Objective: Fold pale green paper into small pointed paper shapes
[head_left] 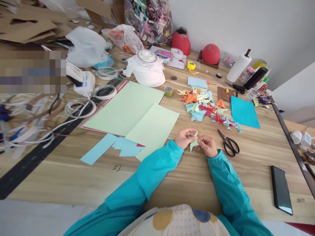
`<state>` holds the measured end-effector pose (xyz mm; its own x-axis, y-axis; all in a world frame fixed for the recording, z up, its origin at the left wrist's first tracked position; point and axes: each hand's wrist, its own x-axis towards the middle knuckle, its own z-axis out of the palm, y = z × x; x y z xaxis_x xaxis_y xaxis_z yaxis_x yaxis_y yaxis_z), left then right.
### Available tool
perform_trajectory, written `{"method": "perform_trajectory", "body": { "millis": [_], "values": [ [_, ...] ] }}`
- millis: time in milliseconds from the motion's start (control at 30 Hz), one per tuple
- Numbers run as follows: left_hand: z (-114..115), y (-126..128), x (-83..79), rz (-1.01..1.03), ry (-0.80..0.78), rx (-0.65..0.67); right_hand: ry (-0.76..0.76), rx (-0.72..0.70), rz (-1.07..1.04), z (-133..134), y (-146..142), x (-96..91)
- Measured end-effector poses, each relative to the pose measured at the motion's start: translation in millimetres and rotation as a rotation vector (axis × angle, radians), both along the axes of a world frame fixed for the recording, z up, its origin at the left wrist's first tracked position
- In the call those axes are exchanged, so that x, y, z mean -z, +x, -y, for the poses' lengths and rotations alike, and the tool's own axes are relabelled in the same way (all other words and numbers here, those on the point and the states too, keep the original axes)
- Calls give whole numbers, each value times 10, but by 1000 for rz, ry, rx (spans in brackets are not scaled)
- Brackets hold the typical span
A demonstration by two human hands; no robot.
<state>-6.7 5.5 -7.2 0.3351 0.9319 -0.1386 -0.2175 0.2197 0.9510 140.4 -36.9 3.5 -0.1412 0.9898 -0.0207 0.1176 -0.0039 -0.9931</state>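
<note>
Between my two hands is a small pale green folded paper piece (194,144) with pointed ends. My left hand (184,138) pinches its upper left side. The fingers of my right hand (208,145) close on its right side. Just right of that hand lies a pair of black scissors (230,145). Beyond my hands is a heap of folded paper shapes (206,106) in orange, red, blue and pale green. To the left, large pale green sheets (152,126) overlap, with cut blue paper pieces (129,147) and a blue strip (98,149) near them.
A bright blue sheet (244,111) lies at the right, a black phone (282,189) nearer the front edge. Coiled white cables (80,107) and a power strip (85,83) crowd the left. Along the wall stand a yellow tape measure (191,66), red domes (211,54) and a white roll (238,68).
</note>
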Motion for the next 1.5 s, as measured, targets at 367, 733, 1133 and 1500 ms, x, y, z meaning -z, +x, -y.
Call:
{"method": "perform_trajectory", "body": {
  "millis": [367,733,1133,1500],
  "values": [
    [-31,33,62,207,-144,-116,-37,18,-105,12,-35,-24],
    [-9,41,19,221,-155,-97,-33,128,-239,-3,1,20],
    [19,-4,-78,0,-38,39,-65,33,-178,13,-16,-30],
    [6,-8,-56,50,-14,53,-97,55,-88,-3,-41,-92]
  ]
}}
